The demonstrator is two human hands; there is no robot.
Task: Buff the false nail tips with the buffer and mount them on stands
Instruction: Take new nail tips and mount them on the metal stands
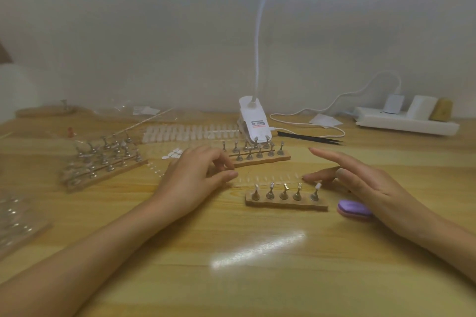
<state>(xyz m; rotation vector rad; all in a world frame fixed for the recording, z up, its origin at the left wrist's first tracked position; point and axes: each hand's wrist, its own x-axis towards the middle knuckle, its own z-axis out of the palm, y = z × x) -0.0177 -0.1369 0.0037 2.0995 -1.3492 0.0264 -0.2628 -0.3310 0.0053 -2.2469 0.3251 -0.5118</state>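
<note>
A wooden base with a row of metal stands (286,199) lies in front of me on the table. Just behind it runs a clear strip of false nail tips (268,178). My left hand (192,179) rests on the table at the strip's left end, fingers loosely curled, its fingertips at the strip. My right hand (360,183) hovers over the strip's right end with straight fingers, holding nothing. The purple buffer (353,209) lies on the table, partly under my right palm.
More stand bases are at the back middle (260,156) and left (103,162). A white strip of nail tips (190,132), a clip lamp (253,121), black tweezers (309,136), a cable and a power strip (407,122) lie further back.
</note>
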